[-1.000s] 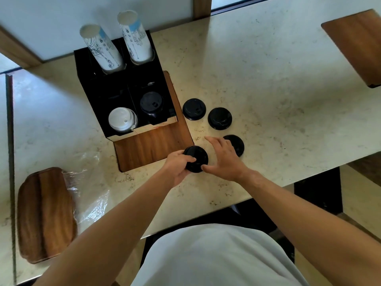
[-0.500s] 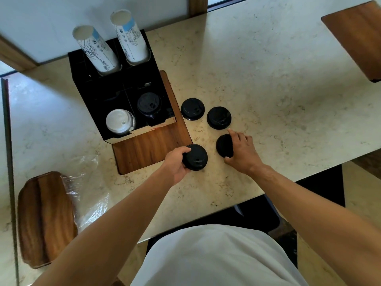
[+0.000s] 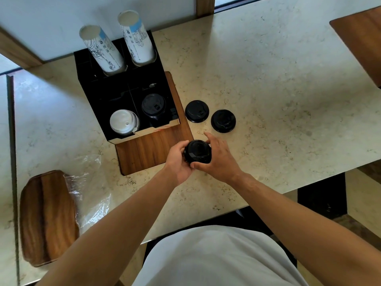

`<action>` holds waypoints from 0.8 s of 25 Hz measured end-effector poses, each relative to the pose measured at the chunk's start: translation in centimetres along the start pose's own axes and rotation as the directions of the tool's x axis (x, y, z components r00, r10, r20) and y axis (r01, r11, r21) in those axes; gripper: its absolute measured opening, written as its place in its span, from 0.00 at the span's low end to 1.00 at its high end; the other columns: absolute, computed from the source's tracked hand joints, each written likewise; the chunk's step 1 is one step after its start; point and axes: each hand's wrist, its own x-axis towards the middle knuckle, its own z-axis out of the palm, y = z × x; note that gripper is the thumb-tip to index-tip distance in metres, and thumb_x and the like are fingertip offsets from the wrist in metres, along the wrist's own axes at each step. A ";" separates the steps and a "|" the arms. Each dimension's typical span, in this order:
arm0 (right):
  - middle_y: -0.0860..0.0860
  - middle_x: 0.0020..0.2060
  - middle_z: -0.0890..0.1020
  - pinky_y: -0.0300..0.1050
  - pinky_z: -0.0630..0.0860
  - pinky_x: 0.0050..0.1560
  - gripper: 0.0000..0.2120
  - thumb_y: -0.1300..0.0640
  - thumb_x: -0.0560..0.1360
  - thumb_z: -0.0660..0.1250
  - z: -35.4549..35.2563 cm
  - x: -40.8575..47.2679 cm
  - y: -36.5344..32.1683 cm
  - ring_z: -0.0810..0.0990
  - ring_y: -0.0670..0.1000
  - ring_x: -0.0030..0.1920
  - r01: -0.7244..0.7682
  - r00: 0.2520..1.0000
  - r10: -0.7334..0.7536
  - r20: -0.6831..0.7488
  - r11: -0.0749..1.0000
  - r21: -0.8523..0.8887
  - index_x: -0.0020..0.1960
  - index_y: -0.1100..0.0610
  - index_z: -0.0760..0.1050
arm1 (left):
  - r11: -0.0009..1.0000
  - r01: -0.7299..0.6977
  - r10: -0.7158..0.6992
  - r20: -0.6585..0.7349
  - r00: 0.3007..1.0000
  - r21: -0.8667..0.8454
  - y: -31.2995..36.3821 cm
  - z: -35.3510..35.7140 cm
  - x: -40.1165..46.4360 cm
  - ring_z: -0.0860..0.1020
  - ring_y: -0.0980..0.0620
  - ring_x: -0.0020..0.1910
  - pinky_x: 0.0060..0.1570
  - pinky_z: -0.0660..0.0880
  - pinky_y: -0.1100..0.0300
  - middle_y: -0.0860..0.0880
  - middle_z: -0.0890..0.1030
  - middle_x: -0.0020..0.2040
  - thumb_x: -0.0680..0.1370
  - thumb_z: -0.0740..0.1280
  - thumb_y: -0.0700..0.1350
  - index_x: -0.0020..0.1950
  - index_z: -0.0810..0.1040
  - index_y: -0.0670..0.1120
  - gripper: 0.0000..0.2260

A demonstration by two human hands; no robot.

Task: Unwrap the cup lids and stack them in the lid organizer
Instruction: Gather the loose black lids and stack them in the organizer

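Both hands, left hand [image 3: 179, 159] and right hand [image 3: 219, 159], have fingers clamped around a small stack of black lids [image 3: 197, 152], apparently squaring it up before it goes into the lid organizer [image 3: 125, 96].

A pale marbled stone counter [image 3: 268, 79] fills the view, lit by soft daylight. Behind it runs a white wall [image 3: 51, 21] with wood trim [image 3: 205, 6]. Below the counter's near edge, tan floor [image 3: 362, 195] shows beside a dark base [image 3: 321, 199].

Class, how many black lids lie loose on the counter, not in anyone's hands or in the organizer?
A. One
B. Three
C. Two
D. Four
C: two loose black lids lie on the counter, right of the organizer; both hands hold the others.
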 end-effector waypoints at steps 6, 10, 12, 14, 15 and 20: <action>0.52 0.66 0.71 0.49 0.70 0.67 0.50 0.38 0.66 0.77 0.6 0.9 -0.1 0.68 0.52 0.64 0.022 1.000 -0.022 0.006 0.995 -0.093 0.79 0.53 0.57 | 0.985 -0.076 0.084 -0.040 0.996 0.157 0.1 -0.4 0.4 0.85 0.42 0.51 0.50 0.83 0.53 0.44 0.88 0.43 0.73 0.73 0.33 0.57 0.81 0.40 0.13; 0.53 0.69 0.69 0.51 0.69 0.69 0.50 0.38 0.66 0.77 0.5 1.9 0.0 0.68 0.54 0.68 0.014 0.999 -0.009 0.044 0.995 -0.100 0.79 0.53 0.58 | 0.966 -0.090 0.121 -0.116 0.986 0.243 0.6 -0.3 1.2 0.87 0.42 0.44 0.42 0.82 0.55 0.42 0.88 0.45 0.72 0.74 0.30 0.55 0.82 0.39 0.13; 0.53 0.70 0.69 0.51 0.69 0.69 0.50 0.38 0.66 0.77 0.2 2.4 0.1 0.68 0.53 0.68 0.007 0.998 -0.001 0.063 0.995 -0.100 0.79 0.53 0.57 | 0.960 -0.091 0.124 -0.112 0.986 0.263 1.0 0.0 1.4 0.87 0.42 0.42 0.38 0.82 0.55 0.41 0.88 0.44 0.72 0.74 0.29 0.55 0.82 0.38 0.13; 0.53 0.69 0.69 0.50 0.68 0.70 0.50 0.37 0.66 0.77 -0.4 2.9 0.4 0.67 0.52 0.67 0.020 0.994 -0.012 0.106 0.997 -0.070 0.79 0.53 0.58 | 0.957 -0.099 0.129 -0.092 0.987 0.274 1.4 0.3 1.6 0.87 0.43 0.41 0.36 0.83 0.55 0.41 0.88 0.42 0.73 0.73 0.29 0.53 0.82 0.38 0.11; 0.52 0.68 0.69 0.50 0.67 0.70 0.48 0.37 0.67 0.75 -0.8 3.1 0.6 0.67 0.52 0.67 0.036 0.991 -0.029 0.130 0.998 -0.051 0.79 0.53 0.58 | 0.958 -0.103 0.131 -0.087 0.988 0.267 1.6 0.5 1.6 0.87 0.42 0.42 0.38 0.84 0.54 0.40 0.87 0.44 0.73 0.73 0.28 0.52 0.82 0.38 0.10; 0.55 0.65 0.71 0.58 0.70 0.68 0.32 0.52 0.69 0.69 -4.0 6.5 2.9 0.68 0.57 0.64 -0.030 0.983 -0.003 -0.183 0.984 -0.176 0.73 0.56 0.68 | 0.972 -0.099 0.123 -0.101 0.987 0.214 3.0 1.7 2.7 0.83 0.40 0.56 0.58 0.81 0.46 0.38 0.84 0.55 0.74 0.71 0.27 0.58 0.79 0.37 0.14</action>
